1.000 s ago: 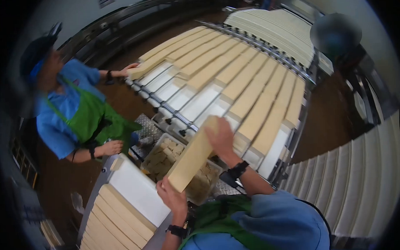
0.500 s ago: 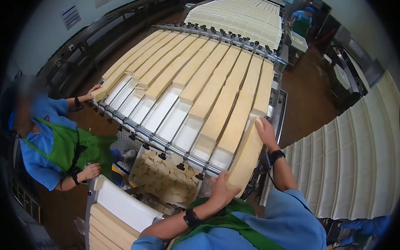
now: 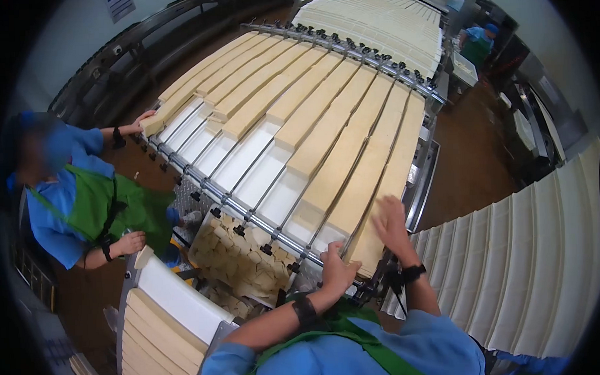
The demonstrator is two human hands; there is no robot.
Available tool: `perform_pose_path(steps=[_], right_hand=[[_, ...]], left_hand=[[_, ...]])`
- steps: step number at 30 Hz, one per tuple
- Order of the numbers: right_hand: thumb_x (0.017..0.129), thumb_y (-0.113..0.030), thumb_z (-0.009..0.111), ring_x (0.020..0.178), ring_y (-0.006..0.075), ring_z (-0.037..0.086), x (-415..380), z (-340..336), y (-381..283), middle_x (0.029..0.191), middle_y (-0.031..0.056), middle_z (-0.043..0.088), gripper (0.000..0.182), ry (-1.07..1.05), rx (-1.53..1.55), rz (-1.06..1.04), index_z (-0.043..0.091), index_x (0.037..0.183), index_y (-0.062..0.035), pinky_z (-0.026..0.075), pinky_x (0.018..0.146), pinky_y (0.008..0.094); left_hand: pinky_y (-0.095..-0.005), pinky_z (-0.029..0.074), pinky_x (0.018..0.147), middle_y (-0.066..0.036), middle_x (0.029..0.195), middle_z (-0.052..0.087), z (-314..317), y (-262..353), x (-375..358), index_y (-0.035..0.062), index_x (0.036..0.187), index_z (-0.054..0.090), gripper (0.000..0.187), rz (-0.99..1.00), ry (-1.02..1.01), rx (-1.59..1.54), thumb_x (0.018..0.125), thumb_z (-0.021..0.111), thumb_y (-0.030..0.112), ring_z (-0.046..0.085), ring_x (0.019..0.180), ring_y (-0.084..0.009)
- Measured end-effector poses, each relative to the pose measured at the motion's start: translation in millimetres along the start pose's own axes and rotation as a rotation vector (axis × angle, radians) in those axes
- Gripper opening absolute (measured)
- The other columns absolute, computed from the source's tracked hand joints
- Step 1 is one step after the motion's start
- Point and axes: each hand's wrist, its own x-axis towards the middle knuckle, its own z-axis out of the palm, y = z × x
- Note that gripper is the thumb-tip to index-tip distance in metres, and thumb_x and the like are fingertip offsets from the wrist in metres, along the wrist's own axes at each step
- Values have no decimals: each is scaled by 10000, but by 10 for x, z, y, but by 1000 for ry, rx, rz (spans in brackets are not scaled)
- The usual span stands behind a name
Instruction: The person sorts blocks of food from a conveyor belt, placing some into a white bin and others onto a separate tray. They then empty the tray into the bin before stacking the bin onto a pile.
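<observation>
A long pale yellow slab (image 3: 395,164) lies in the rightmost lane of the conveyor, its near end close to my body. My left hand (image 3: 339,272) is at that near end, fingers curled against its left edge; part of the grip is hidden. Over the right side of the same slab, my right hand (image 3: 390,225) has its fingers spread, slightly blurred, and is not gripping. More long slabs (image 3: 352,159) lie side by side to the left, divided by thin metal rods. Their near ends are staggered, with white belt (image 3: 246,173) showing in front.
A metal bar with black knobs (image 3: 228,202) crosses the conveyor's near end. Below it is a bin of pale scraps (image 3: 246,259). At left, a co-worker (image 3: 95,194) touches a slab and a lower belt (image 3: 178,294). Ribbed white sheeting (image 3: 494,266) stands at right.
The slab at my hands has gone from raised and angled to lying in its lane, in line with the piece beyond. My right hand has let go and its fingers have spread.
</observation>
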Motion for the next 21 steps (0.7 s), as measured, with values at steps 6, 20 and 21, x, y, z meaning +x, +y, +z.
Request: perform_pose_path(steps=[6, 20, 21], right_hand=[[908, -478, 715, 1576, 464, 136, -559, -171, -597, 1686, 272, 188, 824, -513, 66, -53, 400, 1594, -147, 76, 1223, 695], [839, -174, 745, 1560, 438, 207, 18, 311, -1483, 1643, 259, 290, 827, -274, -107, -459, 389, 1580, -86, 78, 1231, 685], [832, -140, 738, 1550, 442, 229, 145, 441, -1807, 1628, 261, 311, 808, -310, -24, -580, 403, 1565, -78, 95, 1235, 677]], left_hand=[[-413, 529, 895, -195, 1206, 587, 119, -238, 151, 101, 1348, 520, 762, 36, 16, -104, 705, 928, 138, 614, 1046, -325], [-345, 533, 939, -120, 1345, 571, -1935, -1639, -344, 47, 1372, 550, 595, 148, 751, -393, 820, 764, -10, 652, 1124, -247], [-394, 509, 1025, -154, 1368, 557, -2026, -1757, -479, 46, 1373, 550, 589, 127, 914, -69, 832, 783, 38, 614, 1236, -301]])
